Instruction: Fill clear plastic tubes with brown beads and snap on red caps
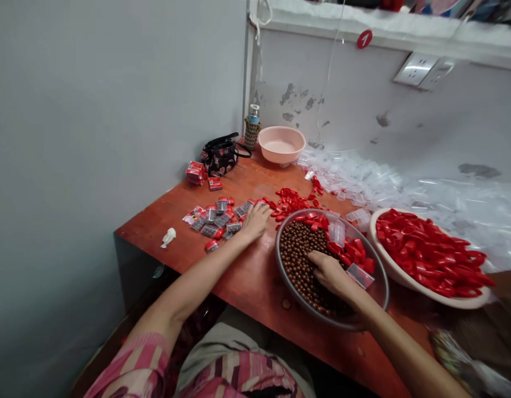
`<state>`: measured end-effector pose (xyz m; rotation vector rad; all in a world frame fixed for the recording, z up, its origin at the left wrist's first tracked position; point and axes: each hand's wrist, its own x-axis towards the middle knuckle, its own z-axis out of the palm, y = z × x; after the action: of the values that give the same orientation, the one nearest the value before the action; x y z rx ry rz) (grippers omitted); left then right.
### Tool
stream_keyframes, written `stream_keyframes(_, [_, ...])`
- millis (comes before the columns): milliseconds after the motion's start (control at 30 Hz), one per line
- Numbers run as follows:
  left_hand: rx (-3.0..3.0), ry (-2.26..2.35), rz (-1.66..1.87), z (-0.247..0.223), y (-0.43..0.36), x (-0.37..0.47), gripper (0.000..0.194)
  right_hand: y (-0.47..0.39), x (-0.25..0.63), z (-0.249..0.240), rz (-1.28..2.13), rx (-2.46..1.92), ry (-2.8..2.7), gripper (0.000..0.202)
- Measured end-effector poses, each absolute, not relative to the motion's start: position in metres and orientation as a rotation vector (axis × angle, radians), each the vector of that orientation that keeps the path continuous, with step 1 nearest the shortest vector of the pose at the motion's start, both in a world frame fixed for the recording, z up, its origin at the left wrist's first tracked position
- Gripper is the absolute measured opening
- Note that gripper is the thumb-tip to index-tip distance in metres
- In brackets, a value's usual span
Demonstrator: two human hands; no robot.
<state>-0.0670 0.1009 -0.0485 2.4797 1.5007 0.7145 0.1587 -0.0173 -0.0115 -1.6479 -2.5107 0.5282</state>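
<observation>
My left hand point(256, 221) rests at the right edge of a group of small filled containers with red caps point(223, 220); what its fingers hold, if anything, is too small to tell. Inside the grey metal basin point(384, 276), my right hand point(328, 271) reaches into small round brown balls point(299, 254), its fingertips partly hidden among them. Red caps point(355, 251) and clear empty containers point(360, 275) lie on the right side of the same basin. Loose red caps point(291, 202) are spread on the table behind it.
A pale basin point(399, 272) heaped with red caps stands at the right. Clear containers point(363, 177) pile along the wall. A pink basin point(282, 145), bottle point(253, 116), floral bag point(220, 157) and red packs point(195, 172) stand at the back. White crumpled tissue point(168, 237) lies left.
</observation>
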Motion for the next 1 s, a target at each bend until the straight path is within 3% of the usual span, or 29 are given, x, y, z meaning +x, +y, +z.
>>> stream_keyframes(100, [2.571, 1.573, 0.452, -0.063, 0.121, -0.074, 0.032, -0.019, 0.169, -0.005, 0.859, -1.613, -2.082, 0.018])
stream_keyframes(300, [2.546, 1.648, 0.443, -0.071, 0.133, -0.096, 0.028, -0.025, 0.182, 0.008, 1.13, -1.568, -1.64, 0.024])
stream_keyframes(433, [2.515, 1.702, 0.483, -0.063, 0.134, -0.106, 0.028, -0.025, 0.184, 0.007, 1.162, -1.524, -1.506, 0.028])
stream_keyframes(633, [2.194, 1.163, 1.164, -0.008, 0.078, -0.06, 0.035, -0.024, 0.186, 0.013, 1.169, -1.482, -1.384, 0.029])
stream_keyframes(733, [2.038, 0.853, 1.052, 0.015, 0.034, -0.024, 0.04, -0.027, 0.183, 0.02, 1.155, -1.449, -1.374, 0.032])
stream_keyframes(833, [1.909, 0.674, 0.899, 0.018, 0.008, -0.002, 0.032, -0.034, 0.181, 0.027, 1.103, -1.425, -1.43, 0.033])
stream_keyframes(1000, [1.778, 0.639, 0.982, 0.007, 0.003, 0.0, 0.029, -0.041, 0.197, 0.036, 0.893, -1.417, -1.534, 0.039])
